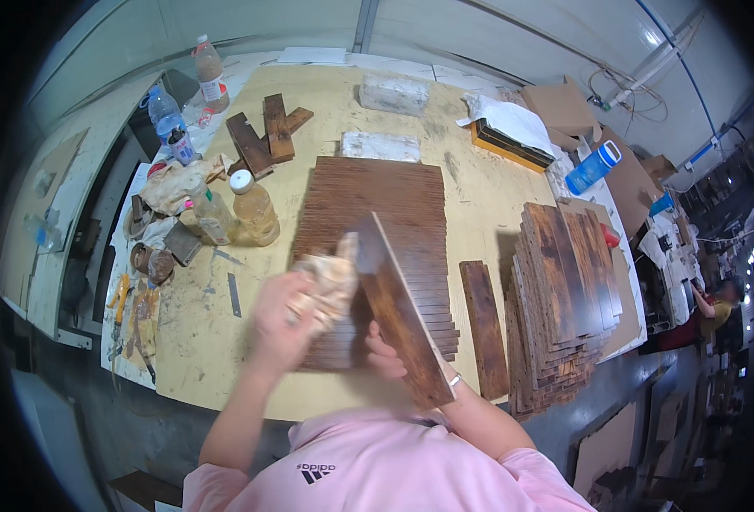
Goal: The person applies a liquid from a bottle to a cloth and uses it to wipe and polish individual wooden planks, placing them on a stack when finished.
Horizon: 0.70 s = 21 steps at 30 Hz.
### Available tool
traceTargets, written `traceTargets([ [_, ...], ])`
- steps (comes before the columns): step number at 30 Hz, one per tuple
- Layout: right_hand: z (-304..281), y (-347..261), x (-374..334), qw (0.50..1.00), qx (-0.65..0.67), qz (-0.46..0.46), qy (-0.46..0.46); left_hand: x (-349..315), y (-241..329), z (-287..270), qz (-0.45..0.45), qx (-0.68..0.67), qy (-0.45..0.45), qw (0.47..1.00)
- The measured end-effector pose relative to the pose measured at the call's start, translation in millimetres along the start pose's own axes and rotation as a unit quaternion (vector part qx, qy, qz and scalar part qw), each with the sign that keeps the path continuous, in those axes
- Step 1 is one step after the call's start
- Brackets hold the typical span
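Note:
My left hand [285, 317] grips a crumpled, stained cream rag [330, 286], a little blurred by motion. The rag is close against the face of a dark brown wooden plank [398, 311]. My right hand [385, 352] is closed round that plank, which tilts up above the table; the plank hides part of the hand. Below both hands lies a broad stack of dark brown planks [377, 192], set in even rows. A single plank [483, 328] lies to the right of the stack, next to a tall pile of mottled brown planks [564, 282].
At the left stand a white-capped bottle of yellowish liquid [256, 212], a blue-tinted bottle [165, 119] and a heap of rags [180, 183]. Loose planks [266, 136] lie farther back. A blue bottle [593, 168] lies at the right. Another person [718, 311] is at the far right.

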State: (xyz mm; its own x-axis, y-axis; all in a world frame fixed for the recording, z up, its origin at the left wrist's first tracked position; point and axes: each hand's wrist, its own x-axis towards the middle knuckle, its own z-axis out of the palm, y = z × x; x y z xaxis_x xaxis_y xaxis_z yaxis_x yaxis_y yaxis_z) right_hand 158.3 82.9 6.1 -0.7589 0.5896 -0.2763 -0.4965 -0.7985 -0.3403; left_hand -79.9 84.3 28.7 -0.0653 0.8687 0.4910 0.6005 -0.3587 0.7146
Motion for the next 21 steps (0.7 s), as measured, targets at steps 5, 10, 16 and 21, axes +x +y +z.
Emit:
traceTargets([
  [5, -35, 30, 8, 0.988, -0.137, -0.040, 0.059, -17, 93, 44, 0.298, -0.048, -0.172, 0.938],
  [10, -49, 15, 13, 0.986, -0.019, 0.144, -0.087, 63, -18, 34, 0.201, 0.082, 0.015, 0.976],
  [16, -21, -2, 5, 0.873, -0.386, -0.163, 0.250, 74, -73, 6, -0.228, -0.305, 0.135, 0.915],
  [21, -2, -21, 11, 0.709, -0.589, -0.281, 0.268, 57, 0, 55, -0.315, -0.368, 0.045, 0.874],
])
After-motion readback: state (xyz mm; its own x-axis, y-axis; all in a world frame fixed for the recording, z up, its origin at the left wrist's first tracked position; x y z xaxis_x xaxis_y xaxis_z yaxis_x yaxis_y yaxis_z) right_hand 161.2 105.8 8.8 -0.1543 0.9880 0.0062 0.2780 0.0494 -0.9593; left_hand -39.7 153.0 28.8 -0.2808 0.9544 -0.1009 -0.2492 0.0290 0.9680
